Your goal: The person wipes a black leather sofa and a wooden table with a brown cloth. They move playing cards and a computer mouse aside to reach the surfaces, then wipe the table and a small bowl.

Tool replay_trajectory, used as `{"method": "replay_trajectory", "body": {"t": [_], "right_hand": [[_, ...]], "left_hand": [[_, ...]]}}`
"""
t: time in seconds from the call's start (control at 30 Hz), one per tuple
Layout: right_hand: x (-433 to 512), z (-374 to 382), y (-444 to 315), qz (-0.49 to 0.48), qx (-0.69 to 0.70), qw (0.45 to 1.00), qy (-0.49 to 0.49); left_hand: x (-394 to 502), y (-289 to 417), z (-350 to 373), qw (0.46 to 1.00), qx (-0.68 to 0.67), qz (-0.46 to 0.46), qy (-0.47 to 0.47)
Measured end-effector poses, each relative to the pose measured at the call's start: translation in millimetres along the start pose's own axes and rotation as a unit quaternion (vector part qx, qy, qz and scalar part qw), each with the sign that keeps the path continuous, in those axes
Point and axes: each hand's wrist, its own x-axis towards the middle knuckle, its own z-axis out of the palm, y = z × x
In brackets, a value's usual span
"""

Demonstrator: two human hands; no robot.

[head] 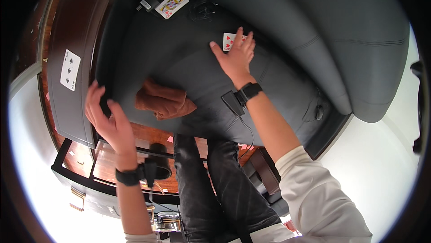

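My right hand (238, 59) reaches over the black leather sofa seat (202, 61), its fingers spread across a hearts playing card (229, 42). The hand hides part of that card, and whether the fingers press on it I cannot tell. My left hand (112, 121) is raised near the sofa's armrest (72, 115), fingers apart, holding nothing. On the armrest a three of spades (70, 70) lies face up, just beyond the left fingertips. A queen of hearts (172, 4) rests face up at the far left of the seat. Between my hands lies a crumpled brown cloth (165, 99).
Beside the queen is a small black device (147, 5) with a label; a coiled black cable (203, 10) lies right of it. Another thin cable (318, 111) sits at the seat's right end. A black bin (160, 162) stands on the wooden floor, with pink scraps (170, 139) nearby.
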Motion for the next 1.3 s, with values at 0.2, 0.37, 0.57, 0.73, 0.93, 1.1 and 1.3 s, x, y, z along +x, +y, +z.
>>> {"method": "replay_trajectory", "body": {"t": [0.2,0.37,0.57,0.73,0.93,1.1,1.3], "right_hand": [[-13,32,-19,0.005,-0.07,0.997,-0.008],[-28,37,-12,-0.074,-0.043,0.993,0.083],[-25,14,-34,-0.034,0.172,0.976,0.131],[-23,-13,-82,-0.087,0.258,0.952,0.138],[-133,11,-156,-0.221,0.334,0.906,-0.139],[-200,44,-193,-0.243,0.369,0.861,-0.254],[-118,53,-191,-0.19,0.347,0.918,0.0]], "left_hand": [[73,-36,0,0.934,0.296,0.179,-0.089],[79,-66,-8,0.922,0.285,0.247,-0.088],[79,-69,-9,0.94,0.214,0.251,-0.09],[80,-69,-9,0.944,0.204,0.232,-0.113],[80,-71,-9,0.948,0.192,0.218,-0.132],[80,-69,-13,0.945,0.198,0.204,-0.159],[81,-69,-14,0.947,0.187,0.208,-0.157]]}}
